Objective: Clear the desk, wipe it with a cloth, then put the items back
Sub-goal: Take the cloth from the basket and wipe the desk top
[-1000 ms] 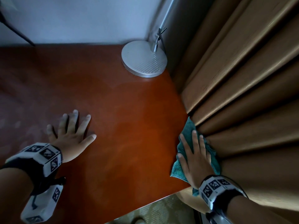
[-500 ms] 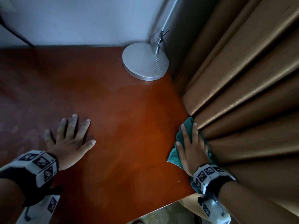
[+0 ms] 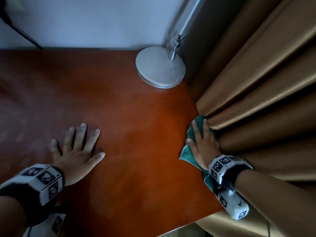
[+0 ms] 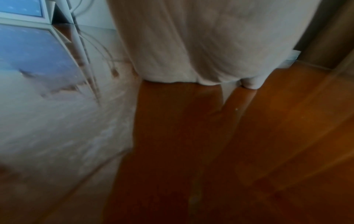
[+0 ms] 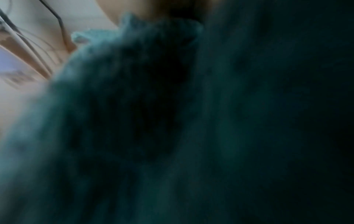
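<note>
Right hand (image 3: 202, 144), fingers flat and together, presses teal cloth (image 3: 185, 152) farther up right edge of desk (image 3: 136, 134), against curtain (image 3: 256, 100). Left hand (image 3: 77, 154) stays spread flat.

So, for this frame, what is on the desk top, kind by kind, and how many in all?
Hands: 2, the left hand flat on the desk, the right hand pressing the cloth at the right edge
Teal cloth: 1
Silver lamp base: 1, at the far right corner
Total: 4
</note>
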Demonstrator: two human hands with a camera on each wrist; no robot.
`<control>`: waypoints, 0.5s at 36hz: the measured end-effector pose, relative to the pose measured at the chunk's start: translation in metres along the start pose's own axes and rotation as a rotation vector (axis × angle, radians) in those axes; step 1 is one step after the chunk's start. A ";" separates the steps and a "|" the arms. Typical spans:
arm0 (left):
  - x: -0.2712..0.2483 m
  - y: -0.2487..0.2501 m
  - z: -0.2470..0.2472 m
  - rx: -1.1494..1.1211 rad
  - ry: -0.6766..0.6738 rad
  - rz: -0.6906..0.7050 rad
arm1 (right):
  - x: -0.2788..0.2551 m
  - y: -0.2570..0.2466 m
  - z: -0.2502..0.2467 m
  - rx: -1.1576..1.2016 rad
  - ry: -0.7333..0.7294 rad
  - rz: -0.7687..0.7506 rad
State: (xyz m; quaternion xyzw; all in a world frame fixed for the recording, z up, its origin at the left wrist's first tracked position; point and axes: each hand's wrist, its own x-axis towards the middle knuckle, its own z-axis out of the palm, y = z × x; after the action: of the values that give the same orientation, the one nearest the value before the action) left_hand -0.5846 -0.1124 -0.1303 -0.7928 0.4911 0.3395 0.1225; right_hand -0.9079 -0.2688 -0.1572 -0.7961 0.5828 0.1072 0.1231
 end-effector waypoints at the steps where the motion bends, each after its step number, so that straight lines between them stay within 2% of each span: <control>1: 0.001 0.000 0.001 -0.001 -0.001 -0.003 | 0.004 -0.001 -0.003 -0.005 -0.009 -0.005; 9: 0.001 -0.001 0.002 -0.003 0.007 -0.002 | 0.034 -0.012 -0.014 0.011 -0.007 0.003; 18: -0.001 0.001 -0.001 0.005 -0.017 -0.007 | 0.053 -0.013 -0.018 0.010 -0.030 -0.062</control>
State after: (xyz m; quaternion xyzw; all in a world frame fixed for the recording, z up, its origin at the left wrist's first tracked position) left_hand -0.5851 -0.1125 -0.1287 -0.7914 0.4878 0.3448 0.1298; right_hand -0.8790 -0.3182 -0.1557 -0.8113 0.5565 0.1125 0.1392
